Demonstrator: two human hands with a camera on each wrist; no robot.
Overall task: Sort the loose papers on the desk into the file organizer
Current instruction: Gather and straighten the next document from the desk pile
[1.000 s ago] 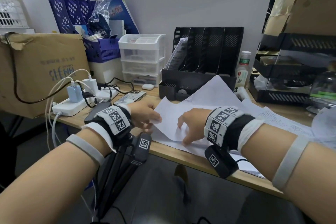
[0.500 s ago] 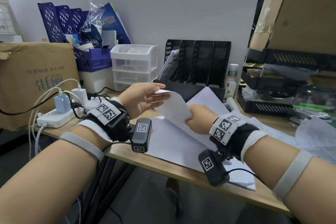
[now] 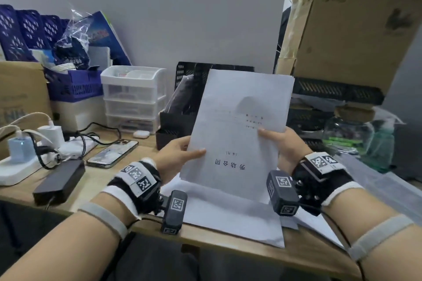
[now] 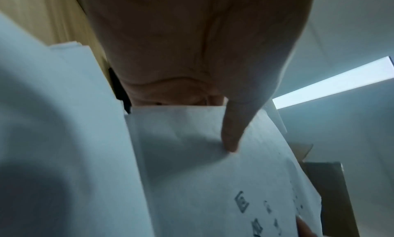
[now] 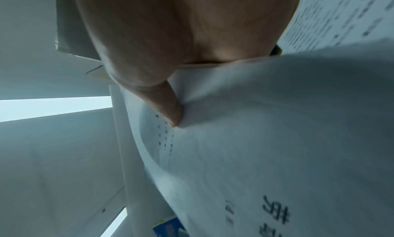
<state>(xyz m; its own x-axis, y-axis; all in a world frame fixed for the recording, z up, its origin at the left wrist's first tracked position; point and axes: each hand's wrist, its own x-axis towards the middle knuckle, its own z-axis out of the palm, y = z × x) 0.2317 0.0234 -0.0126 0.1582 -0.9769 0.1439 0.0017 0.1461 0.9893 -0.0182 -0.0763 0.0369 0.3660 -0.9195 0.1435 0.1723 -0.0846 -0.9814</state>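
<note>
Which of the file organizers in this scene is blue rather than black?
The upright blue file organizer at far left behind the cardboard box. The black file organizer behind the held paper and the trays at right are black.

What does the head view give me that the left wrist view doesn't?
Only the head view shows the black file organizer behind the held sheet, the right hand and the phone. Only the left wrist view shows the left thumb pressing the page up close. Both show the printed paper gripped by the left hand, and more papers on the desk.
</note>
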